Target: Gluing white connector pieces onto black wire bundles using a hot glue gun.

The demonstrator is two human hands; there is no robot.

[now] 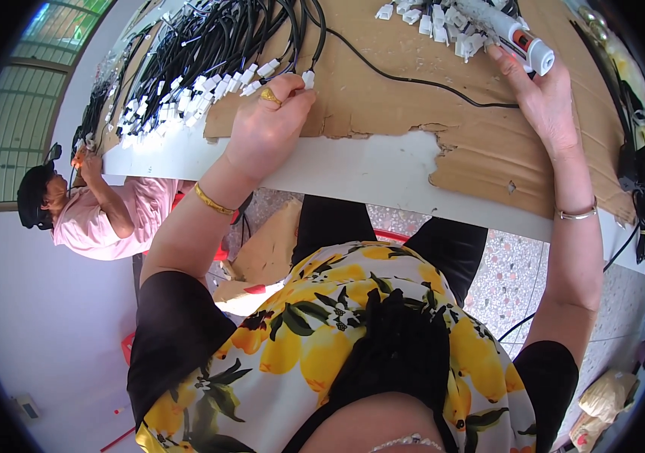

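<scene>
My left hand is closed at the near edge of a pile of black cables, its thumb and finger pinched at a white connector on the end of one cable. Farther right, my right hand is curled round a white tube-shaped tool with an orange and dark band. Part of that grip is hidden behind the tube. Beside its thumb lies a cluster of white connectors. A single black cable curves across the cardboard toward my right wrist.
Torn brown cardboard covers much of the white table. More white connectors lie at the left. At the far left a person in pink works at the same table. Black cords hang at the right edge.
</scene>
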